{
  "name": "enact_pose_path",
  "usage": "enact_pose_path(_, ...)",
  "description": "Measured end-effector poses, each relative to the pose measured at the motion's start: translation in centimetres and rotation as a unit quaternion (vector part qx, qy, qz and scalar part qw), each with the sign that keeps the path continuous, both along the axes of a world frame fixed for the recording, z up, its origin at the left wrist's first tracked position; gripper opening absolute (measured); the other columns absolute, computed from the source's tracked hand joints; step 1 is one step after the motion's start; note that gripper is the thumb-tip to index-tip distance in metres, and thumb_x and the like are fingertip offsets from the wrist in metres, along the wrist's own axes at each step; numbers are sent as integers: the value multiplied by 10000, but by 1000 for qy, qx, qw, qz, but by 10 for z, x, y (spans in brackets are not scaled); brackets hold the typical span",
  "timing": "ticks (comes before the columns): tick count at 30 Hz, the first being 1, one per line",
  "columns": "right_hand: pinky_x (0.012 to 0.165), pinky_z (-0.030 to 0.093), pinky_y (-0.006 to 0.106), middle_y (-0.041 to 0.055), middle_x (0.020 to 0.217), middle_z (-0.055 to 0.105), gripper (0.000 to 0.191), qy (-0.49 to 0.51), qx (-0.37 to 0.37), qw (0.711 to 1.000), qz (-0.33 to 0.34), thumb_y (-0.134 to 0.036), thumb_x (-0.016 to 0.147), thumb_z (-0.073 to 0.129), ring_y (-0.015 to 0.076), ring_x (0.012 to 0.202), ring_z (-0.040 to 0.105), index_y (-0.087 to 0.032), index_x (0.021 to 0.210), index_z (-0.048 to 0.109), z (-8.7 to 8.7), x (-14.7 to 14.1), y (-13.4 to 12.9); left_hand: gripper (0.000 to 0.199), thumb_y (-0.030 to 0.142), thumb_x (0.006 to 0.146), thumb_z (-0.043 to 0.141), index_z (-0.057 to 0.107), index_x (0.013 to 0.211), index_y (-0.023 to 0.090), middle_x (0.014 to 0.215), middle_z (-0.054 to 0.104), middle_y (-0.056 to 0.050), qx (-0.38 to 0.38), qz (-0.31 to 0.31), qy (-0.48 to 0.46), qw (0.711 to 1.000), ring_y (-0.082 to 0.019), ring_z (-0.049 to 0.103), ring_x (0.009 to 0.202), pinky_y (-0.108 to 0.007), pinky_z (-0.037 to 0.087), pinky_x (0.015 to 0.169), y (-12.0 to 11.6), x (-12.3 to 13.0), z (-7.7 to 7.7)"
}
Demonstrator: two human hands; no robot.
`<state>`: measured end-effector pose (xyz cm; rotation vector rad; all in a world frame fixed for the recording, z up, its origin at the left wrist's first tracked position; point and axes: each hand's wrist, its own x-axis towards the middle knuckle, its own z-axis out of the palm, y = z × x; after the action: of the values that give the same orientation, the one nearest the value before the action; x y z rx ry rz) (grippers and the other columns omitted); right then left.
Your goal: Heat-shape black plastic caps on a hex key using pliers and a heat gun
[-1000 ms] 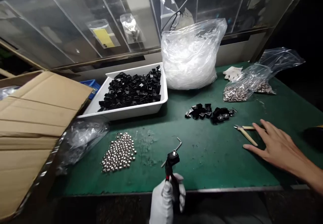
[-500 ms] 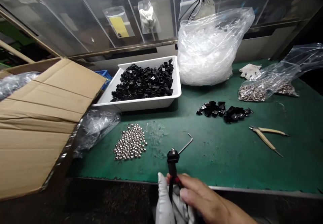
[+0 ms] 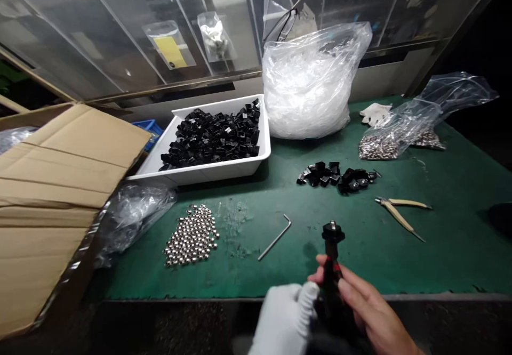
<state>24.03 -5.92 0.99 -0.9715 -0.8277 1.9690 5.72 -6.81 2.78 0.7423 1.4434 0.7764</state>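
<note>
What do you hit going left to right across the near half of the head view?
Cardboard box → crumpled clear plastic bag → pile of shiny metal beads → L-shaped hex key → black hand tool → tan-handled pliers

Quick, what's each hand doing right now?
Left gloved hand: closed, holding the black hand tool.
Right bare hand: closed around the same tool.

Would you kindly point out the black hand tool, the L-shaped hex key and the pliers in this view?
black hand tool [image 3: 330,248], head view, on its shaft
L-shaped hex key [image 3: 275,242], head view, on its long arm
pliers [image 3: 398,217], head view, on one tan handle
</note>
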Motion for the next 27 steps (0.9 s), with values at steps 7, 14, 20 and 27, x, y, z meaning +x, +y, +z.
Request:
enact_pose_path(7, 830, 485, 339, 74, 1114, 621, 437, -75, 67, 993, -57, -481, 1067, 441, 203, 920, 556, -247, 1403, 593, -5, 32, 16, 282, 292, 931, 599, 651, 1161, 138, 1089, 666, -151, 255, -190, 654, 687, -287, 628, 922, -378, 492, 785, 70, -37, -1)
enact_pose_path(14, 794, 456, 334, 76, 1098, 614, 402, -207, 181, 961, -19, -448, 1094, 352, 211, 901, 546, -229, 1350, 571, -7, 54, 10, 239, 128, 969, 423, 621, 840, 163, 911, 636, -115, 243, -257, 685, 637, -247, 589, 787, -365, 476, 743, 87, -26, -19)
enact_pose_path(20, 845, 416, 335, 54, 1050, 592, 321, -249, 222, 943, 13, -407, 1098, 342, 214, 918, 534, -233, 1194, 594, -6, 63, 13, 221, 267, 1018, 392, 566, 909, 185, 828, 614, -65, 325, -135, 590, 726, -211, 604, 693, -349, 502, 699, 70, -29, -25)
enact_pose_path(27, 872, 420, 317, 44, 1077, 568, 283, -288, 258, 919, 75, -336, 1097, 352, 200, 951, 539, -261, 1305, 529, -2, 65, 16, 350, 509, 991, 458, 639, 1070, 220, 813, 665, -22, 124, -47, 236, 963, -211, 653, 811, -301, 530, 743, 32, -12, 39)
